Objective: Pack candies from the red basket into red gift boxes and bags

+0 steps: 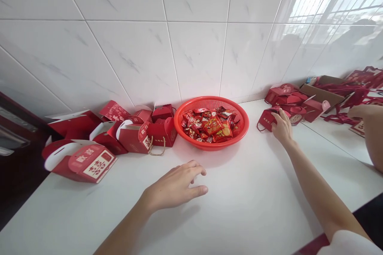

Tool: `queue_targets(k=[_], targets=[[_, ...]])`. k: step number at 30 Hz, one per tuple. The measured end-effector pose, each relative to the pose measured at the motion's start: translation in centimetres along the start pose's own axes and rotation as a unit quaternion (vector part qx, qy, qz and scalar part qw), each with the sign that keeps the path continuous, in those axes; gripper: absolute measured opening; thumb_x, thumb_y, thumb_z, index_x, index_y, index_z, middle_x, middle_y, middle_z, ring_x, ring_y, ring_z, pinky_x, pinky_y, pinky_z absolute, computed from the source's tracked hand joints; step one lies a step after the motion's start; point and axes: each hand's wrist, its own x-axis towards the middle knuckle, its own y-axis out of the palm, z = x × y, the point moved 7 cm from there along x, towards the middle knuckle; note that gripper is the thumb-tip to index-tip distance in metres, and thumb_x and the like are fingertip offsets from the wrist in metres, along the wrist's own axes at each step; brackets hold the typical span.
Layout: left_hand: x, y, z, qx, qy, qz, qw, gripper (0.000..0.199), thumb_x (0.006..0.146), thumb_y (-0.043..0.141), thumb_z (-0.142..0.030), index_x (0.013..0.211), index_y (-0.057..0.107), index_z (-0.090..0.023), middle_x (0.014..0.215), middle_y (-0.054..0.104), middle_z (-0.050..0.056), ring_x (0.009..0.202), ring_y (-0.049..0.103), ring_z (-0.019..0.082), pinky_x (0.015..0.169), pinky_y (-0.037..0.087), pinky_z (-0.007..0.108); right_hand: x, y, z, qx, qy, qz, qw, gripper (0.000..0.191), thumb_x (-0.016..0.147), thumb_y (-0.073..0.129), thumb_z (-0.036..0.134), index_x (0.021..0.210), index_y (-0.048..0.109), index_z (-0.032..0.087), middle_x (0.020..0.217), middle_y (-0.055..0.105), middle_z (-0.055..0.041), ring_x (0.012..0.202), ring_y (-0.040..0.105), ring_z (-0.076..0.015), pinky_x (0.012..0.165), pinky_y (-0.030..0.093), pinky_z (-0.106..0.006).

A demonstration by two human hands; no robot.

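My left hand (175,186) hovers open over the white counter (227,215), fingers spread and holding nothing. Closest to it is a red plastic mesh basket (179,121) heaped with red-wrapped sweets and snack packets (211,125). My right hand (281,128) is at the far right of the basket, its fingers gripping the top of a flat-lying red paper gift box (267,121) with a cord handle. Part of that box is hidden under my fingers.
Assembled red gift boxes (98,159) with white panels stand along the wall at left. At right lie more red boxes, a cardboard carton (321,95) and red cords. A co-worker's arm (369,127) enters at the right edge. White tiles rise behind the counter.
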Motion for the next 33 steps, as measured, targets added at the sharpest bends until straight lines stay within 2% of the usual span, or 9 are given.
queue_targets(k=[6, 9, 12, 16, 18, 21, 25, 28, 33], targets=[[0.0, -0.1, 0.1, 0.003, 0.006, 0.0, 1.0, 0.04, 0.092, 0.054, -0.048, 0.122, 0.064, -0.024, 0.13, 0.063, 0.006, 0.106, 0.065, 0.026, 0.086, 0.048, 0.034, -1.1, -0.5, 1.5, -0.01, 0.004, -0.032, 0.999, 0.051, 0.087, 0.042, 0.026, 0.132, 0.062, 0.011, 0.161, 0.036, -0.022, 0.149, 0.033, -0.0408, 0.117, 0.03, -0.061], [-0.1, -0.4, 0.1, 0.009, 0.013, -0.007, 1.0, 0.041, 0.091, 0.055, -0.048, 0.122, 0.065, -0.023, 0.129, 0.064, 0.007, 0.105, 0.066, 0.027, 0.086, 0.049, 0.034, -2.1, -0.9, 2.9, 0.029, -0.025, -0.102, 0.994, 0.041, 0.09, 0.046, 0.03, 0.124, 0.064, 0.016, 0.155, 0.044, -0.0217, 0.143, 0.04, -0.0419, 0.113, 0.033, -0.065], [-0.3, -1.2, 0.2, 0.016, 0.014, -0.023, 1.0, 0.041, 0.091, 0.056, -0.049, 0.122, 0.065, -0.023, 0.127, 0.065, 0.006, 0.107, 0.066, 0.027, 0.086, 0.049, 0.033, -3.7, -2.2, 5.7, 0.093, -0.1, -0.205, 0.969, 0.03, 0.089, 0.052, 0.028, 0.112, 0.068, 0.017, 0.142, 0.055, -0.0225, 0.129, 0.054, -0.0402, 0.108, 0.04, -0.064], [-0.8, -3.2, 0.5, -0.007, 0.027, -0.09, 0.996, 0.037, 0.092, 0.058, -0.048, 0.119, 0.066, -0.024, 0.121, 0.069, 0.005, 0.103, 0.068, 0.024, 0.087, 0.051, 0.033, -8.0, -4.7, 12.9, 0.184, -0.272, -0.267, 0.906, 0.025, 0.087, 0.059, 0.012, 0.107, 0.07, 0.021, 0.125, 0.065, -0.0156, 0.107, 0.067, -0.0301, 0.093, 0.055, -0.049], [-1.2, -4.8, 0.9, -0.026, 0.034, -0.152, 0.987, 0.034, 0.092, 0.059, -0.047, 0.114, 0.068, -0.023, 0.117, 0.071, 0.004, 0.102, 0.068, 0.023, 0.087, 0.052, 0.033, -11.1, -5.4, 17.3, 0.227, -0.349, -0.227, 0.88, 0.031, 0.084, 0.06, 0.004, 0.108, 0.068, 0.023, 0.123, 0.067, -0.0134, 0.109, 0.068, -0.0278, 0.09, 0.057, -0.043], [-2.0, -7.6, 2.4, -0.063, 0.032, -0.266, 0.961, 0.029, 0.09, 0.06, -0.046, 0.104, 0.07, -0.023, 0.111, 0.073, 0.003, 0.099, 0.069, 0.022, 0.087, 0.054, 0.032, -16.8, -4.1, 23.4, 0.288, -0.451, -0.062, 0.842, 0.031, 0.086, 0.054, 0.001, 0.11, 0.063, 0.019, 0.123, 0.067, -0.0172, 0.111, 0.067, -0.0235, 0.087, 0.058, -0.036], [-3.4, -11.3, 6.0, -0.081, -0.008, -0.411, 0.908, 0.028, 0.084, 0.061, -0.044, 0.094, 0.072, -0.02, 0.102, 0.075, 0.006, 0.09, 0.071, 0.022, 0.083, 0.058, 0.033, -27.3, -0.5, 28.9, 0.339, -0.617, 0.123, 0.7, 0.022, 0.093, 0.055, 0.022, 0.11, 0.064, 0.011, 0.126, 0.067, -0.0229, 0.111, 0.066, -0.025, 0.093, 0.056, -0.039], [-5.3, -13.8, 8.9, -0.076, -0.054, -0.499, 0.861, 0.026, 0.081, 0.062, -0.041, 0.092, 0.073, -0.021, 0.101, 0.077, 0.006, 0.093, 0.072, 0.024, 0.089, 0.058, 0.034, -33.6, 2.6, 31.4, 0.338, -0.682, 0.193, 0.62, 0.019, 0.102, 0.054, 0.033, 0.101, 0.066, 0.018, 0.125, 0.072, -0.0129, 0.106, 0.068, -0.0185, 0.095, 0.054, -0.029], [-11.1, -16.5, 13.3, -0.058, -0.2, -0.601, 0.772, 0.023, 0.082, 0.061, -0.031, 0.097, 0.075, -0.019, 0.112, 0.077, 0.006, 0.105, 0.071, 0.024, 0.099, 0.054, 0.033, -39.1, 6.3, 35.8, 0.298, -0.671, 0.323, 0.597, 0.04, 0.106, 0.049, 0.037, 0.132, 0.054, 0.008, 0.104, 0.078, -0.0072, 0.102, 0.069, -0.0128, 0.099, 0.049, -0.02]])
